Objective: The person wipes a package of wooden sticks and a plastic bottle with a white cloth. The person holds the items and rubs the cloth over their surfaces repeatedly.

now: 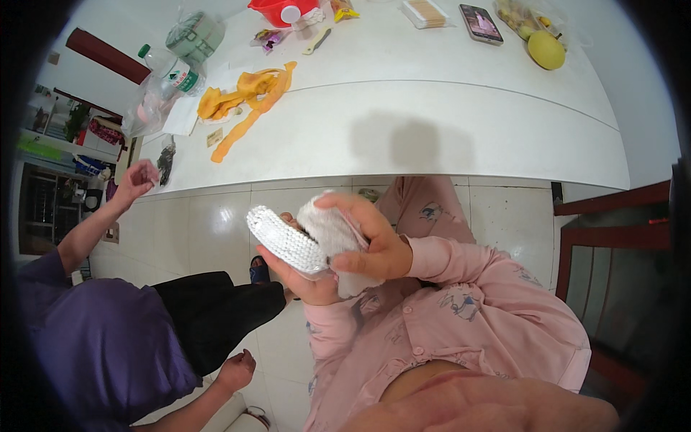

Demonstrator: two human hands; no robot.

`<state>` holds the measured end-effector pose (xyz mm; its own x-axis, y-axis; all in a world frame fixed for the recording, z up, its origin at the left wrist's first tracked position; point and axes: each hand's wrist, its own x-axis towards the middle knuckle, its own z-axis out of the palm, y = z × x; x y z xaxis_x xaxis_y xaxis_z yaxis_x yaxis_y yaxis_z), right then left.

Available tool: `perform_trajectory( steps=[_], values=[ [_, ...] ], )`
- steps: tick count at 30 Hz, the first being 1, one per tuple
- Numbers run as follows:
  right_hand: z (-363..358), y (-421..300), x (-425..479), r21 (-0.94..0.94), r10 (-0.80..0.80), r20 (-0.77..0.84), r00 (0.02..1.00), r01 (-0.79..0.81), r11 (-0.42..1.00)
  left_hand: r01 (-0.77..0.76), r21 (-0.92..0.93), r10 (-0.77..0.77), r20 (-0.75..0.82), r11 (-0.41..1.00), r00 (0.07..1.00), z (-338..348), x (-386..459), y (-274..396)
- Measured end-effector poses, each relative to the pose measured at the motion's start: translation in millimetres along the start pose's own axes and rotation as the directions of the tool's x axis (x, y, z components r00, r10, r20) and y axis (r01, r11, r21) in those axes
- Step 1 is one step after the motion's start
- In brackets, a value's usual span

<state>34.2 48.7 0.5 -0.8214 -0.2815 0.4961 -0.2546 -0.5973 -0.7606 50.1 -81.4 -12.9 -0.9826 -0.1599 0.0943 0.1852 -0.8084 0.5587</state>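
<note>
In front of my lap, below the table's near edge, my left hand (302,281) supports a white knobbly object (286,240) with rows of small bumps, perhaps a shoe sole or brush; its exact kind is unclear. Right beside it, my right hand (372,237) grips a white cloth (329,227) with thumb and fingers. The cloth lies against the bumpy object's inner side and hangs down over my left wrist. Part of the left fingers is hidden behind the two things.
A person in purple (108,345) sits at the left, one hand near the white table (432,156). On it are orange peel (243,116), a plastic bottle (175,73), a folding knife (317,41), a red container (275,11), a smartphone (481,24) and a yellow-green fruit (547,49).
</note>
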Motion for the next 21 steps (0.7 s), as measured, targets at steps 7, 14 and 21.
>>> perform_trajectory(
  steps=[7,14,21],
  values=[
    [-7,8,2,-0.078,0.152,-0.003,0.988,-0.152,0.985,-0.229,0.358,0.287,-0.118,0.905,0.951,34,3,-13],
    [-3,16,-9,-0.267,0.247,-0.084,0.965,-0.260,0.928,-0.051,0.024,0.053,-0.110,0.998,0.993,-2,6,-9],
    [-29,-8,12,0.028,0.298,-0.204,0.933,-0.298,0.954,0.125,0.439,-0.137,-0.003,0.890,0.991,-23,-11,-17]
  ],
)
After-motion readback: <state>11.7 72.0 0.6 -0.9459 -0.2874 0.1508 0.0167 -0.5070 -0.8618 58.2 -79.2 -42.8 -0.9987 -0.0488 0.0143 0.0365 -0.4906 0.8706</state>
